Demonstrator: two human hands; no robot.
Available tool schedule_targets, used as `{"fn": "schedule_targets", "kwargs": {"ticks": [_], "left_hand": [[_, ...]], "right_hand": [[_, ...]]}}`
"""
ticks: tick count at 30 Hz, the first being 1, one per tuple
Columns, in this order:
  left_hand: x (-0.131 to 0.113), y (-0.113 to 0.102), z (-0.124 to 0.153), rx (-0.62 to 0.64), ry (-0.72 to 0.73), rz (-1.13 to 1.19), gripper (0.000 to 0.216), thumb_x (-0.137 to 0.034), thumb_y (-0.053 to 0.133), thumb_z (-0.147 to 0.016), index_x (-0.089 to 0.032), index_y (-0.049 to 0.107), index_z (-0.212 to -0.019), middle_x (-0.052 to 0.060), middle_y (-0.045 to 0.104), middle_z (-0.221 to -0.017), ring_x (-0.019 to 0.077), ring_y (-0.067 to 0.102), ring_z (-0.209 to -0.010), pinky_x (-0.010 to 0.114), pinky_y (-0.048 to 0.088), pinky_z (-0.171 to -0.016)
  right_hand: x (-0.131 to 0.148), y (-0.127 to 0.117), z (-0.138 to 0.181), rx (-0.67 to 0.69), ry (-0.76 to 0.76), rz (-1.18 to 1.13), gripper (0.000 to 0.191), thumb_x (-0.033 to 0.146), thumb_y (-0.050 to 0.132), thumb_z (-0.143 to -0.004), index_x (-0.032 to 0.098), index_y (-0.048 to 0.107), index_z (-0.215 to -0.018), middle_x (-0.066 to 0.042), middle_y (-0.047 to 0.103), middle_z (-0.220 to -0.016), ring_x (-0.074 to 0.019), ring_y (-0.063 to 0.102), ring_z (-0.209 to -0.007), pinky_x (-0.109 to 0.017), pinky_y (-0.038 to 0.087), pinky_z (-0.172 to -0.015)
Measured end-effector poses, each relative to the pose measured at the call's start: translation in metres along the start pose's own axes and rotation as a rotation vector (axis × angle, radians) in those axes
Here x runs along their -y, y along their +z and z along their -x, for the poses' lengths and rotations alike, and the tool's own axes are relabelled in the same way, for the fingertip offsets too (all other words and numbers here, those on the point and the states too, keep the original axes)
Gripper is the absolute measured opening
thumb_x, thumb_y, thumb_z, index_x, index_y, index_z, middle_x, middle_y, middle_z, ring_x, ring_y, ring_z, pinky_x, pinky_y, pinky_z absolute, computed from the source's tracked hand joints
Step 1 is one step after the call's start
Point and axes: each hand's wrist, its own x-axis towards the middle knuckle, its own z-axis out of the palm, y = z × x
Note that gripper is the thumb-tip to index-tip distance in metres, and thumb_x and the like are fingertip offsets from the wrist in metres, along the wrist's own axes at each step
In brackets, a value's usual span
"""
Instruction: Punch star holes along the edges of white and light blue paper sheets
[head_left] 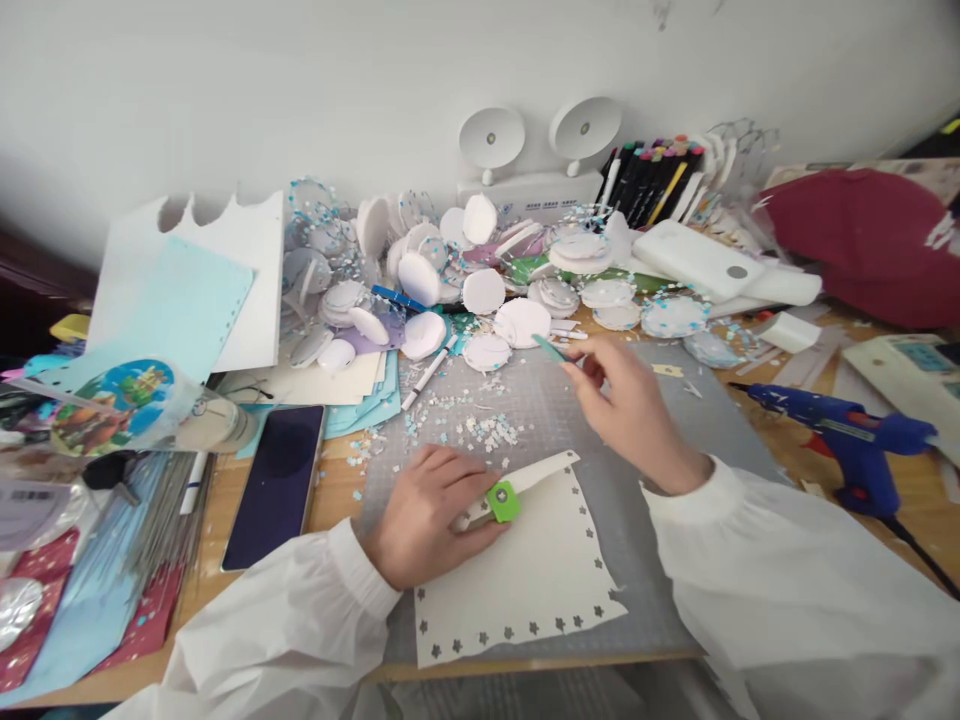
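Note:
My left hand [441, 512] rests on a white sheet of paper [517, 580], fingers closed around a small green craft punch [504, 501] at the sheet's upper edge. Flower-shaped holes run along the sheet's bottom and right edges. My right hand [626, 405] is raised above the grey cutting mat [660, 590], pinching a slim teal tool [550, 348] whose exact kind I cannot make out. Tiny punched paper flowers [495, 432] in white and pale blue lie scattered on the mat just beyond my left hand.
White paper discs [484, 291] and beaded rings are heaped along the wall. At the left are a phone [276, 487], a plastic cup [127, 405] and wire stems. A blue glue gun [844, 430] lies at the right, below a dark red cap [862, 245].

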Motion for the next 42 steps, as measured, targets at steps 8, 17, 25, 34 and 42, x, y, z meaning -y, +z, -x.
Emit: {"fn": "schedule_targets", "kwargs": {"ticks": [8, 17, 25, 34, 42], "left_hand": [[0.001, 0.000, 0.000, 0.010, -0.007, -0.009, 0.027, -0.033, 0.064, -0.080, -0.017, 0.063, -0.102, 0.005, 0.069, -0.089, 0.0181, 0.059, -0.080, 0.034, 0.043, -0.074], [0.000, 0.000, -0.002, 0.008, -0.009, 0.006, 0.020, -0.030, 0.063, -0.081, -0.016, 0.062, -0.096, 0.005, 0.069, -0.089, 0.0172, 0.058, -0.076, 0.035, 0.042, -0.074], [0.001, 0.000, -0.002, 0.015, -0.003, 0.002, 0.024, -0.031, 0.061, -0.083, -0.017, 0.062, -0.102, 0.006, 0.070, -0.089, 0.0178, 0.061, -0.077, 0.035, 0.042, -0.075], [0.001, 0.002, -0.001, 0.021, -0.004, 0.007, 0.024, -0.031, 0.062, -0.082, -0.016, 0.062, -0.101, 0.005, 0.068, -0.088, 0.0177, 0.059, -0.078, 0.035, 0.042, -0.075], [0.001, 0.000, -0.002, 0.024, 0.018, -0.015, 0.023, -0.031, 0.060, -0.084, -0.016, 0.062, -0.101, 0.005, 0.069, -0.087, 0.0179, 0.060, -0.077, 0.034, 0.042, -0.073]], "right_hand": [[0.031, 0.008, 0.035, 0.389, 0.401, -0.989, 0.014, 0.037, 0.046, -0.092, 0.024, 0.048, -0.098, -0.004, 0.058, -0.092, -0.0143, 0.060, -0.074, -0.029, 0.054, -0.063], [0.040, 0.002, 0.033, 0.459, 0.319, -1.011, 0.015, 0.029, 0.057, -0.088, 0.021, 0.044, -0.085, -0.003, 0.056, -0.088, -0.0114, 0.059, -0.072, -0.028, 0.054, -0.066], [0.038, 0.003, 0.042, 0.493, 0.223, -0.824, 0.010, 0.028, 0.050, -0.090, 0.022, 0.043, -0.085, -0.003, 0.057, -0.085, -0.0122, 0.057, -0.065, -0.029, 0.051, -0.062], [0.039, 0.006, 0.045, 0.512, 0.156, -0.754, 0.005, 0.024, 0.048, -0.090, 0.023, 0.044, -0.088, -0.001, 0.055, -0.086, -0.0125, 0.056, -0.069, -0.028, 0.051, -0.065], [0.040, 0.006, 0.044, 0.453, 0.148, -0.740, 0.006, 0.021, 0.049, -0.090, 0.023, 0.044, -0.088, -0.001, 0.055, -0.085, -0.0120, 0.054, -0.068, -0.027, 0.048, -0.064]]}}
